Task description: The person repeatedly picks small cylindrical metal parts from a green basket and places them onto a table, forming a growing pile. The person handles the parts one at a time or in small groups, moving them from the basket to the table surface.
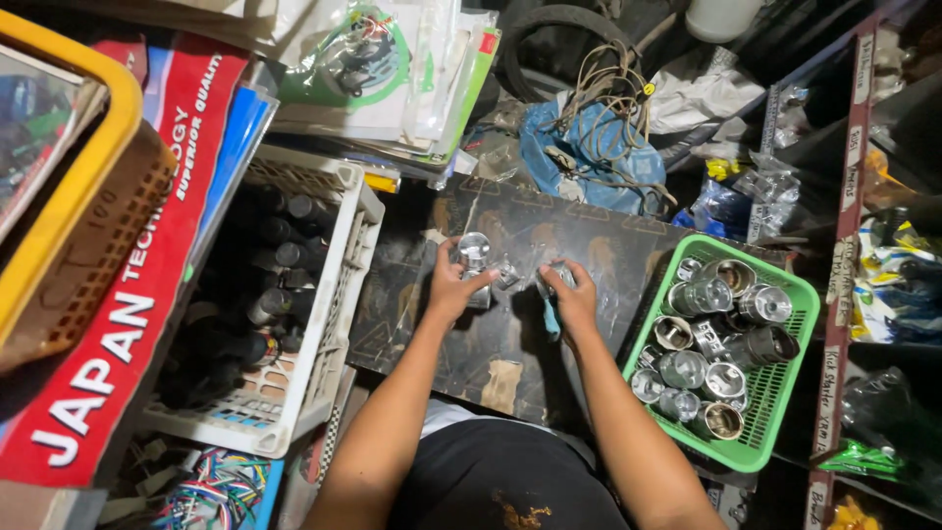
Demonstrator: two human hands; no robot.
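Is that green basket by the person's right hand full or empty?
Nearly full: the green basket holds a heap of shiny metal cylinders covering most of its floor.

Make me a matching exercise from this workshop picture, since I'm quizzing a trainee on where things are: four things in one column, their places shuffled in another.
Things:
1. Shiny metal cylinder part
2. Green basket
3. White crate
4. Tangle of cables

Places:
A. On the blue plastic bag beyond the dark board
B. In the left hand
C. Right of the right hand, filled with shiny metal cylinders
D. Left of the dark board, holding dark parts

Pairs: 1-B, 2-C, 3-D, 4-A
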